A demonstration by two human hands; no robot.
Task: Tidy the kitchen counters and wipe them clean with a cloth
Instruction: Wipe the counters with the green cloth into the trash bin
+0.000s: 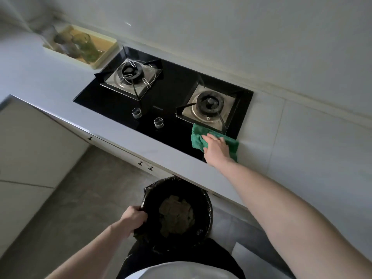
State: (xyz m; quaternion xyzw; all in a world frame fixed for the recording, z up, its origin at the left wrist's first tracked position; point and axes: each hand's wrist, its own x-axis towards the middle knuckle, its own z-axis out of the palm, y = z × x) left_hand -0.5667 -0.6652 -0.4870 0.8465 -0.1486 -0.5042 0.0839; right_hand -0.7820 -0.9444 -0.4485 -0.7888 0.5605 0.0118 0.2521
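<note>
A green cloth point(198, 138) lies flat on the front right corner of the black glass hob point(177, 85), just in front of the right burner point(210, 102). My right hand point(216, 147) presses down on the cloth with the fingers spread over it. Below the counter edge, my left hand point(133, 218) grips the left rim of a round bin lined with a black bag point(207, 206), held in front of my body. Crumpled brownish scraps lie inside the bin. The pale counter point(128, 135) runs around the hob.
A cream tray point(109, 48) holding several glasses and a greenish bottle stands on the counter at the back left. Two round knobs point(136, 113) sit on the hob's front. Drawers with small dark handles point(140, 163) run under the counter. The white wall rises behind the counter.
</note>
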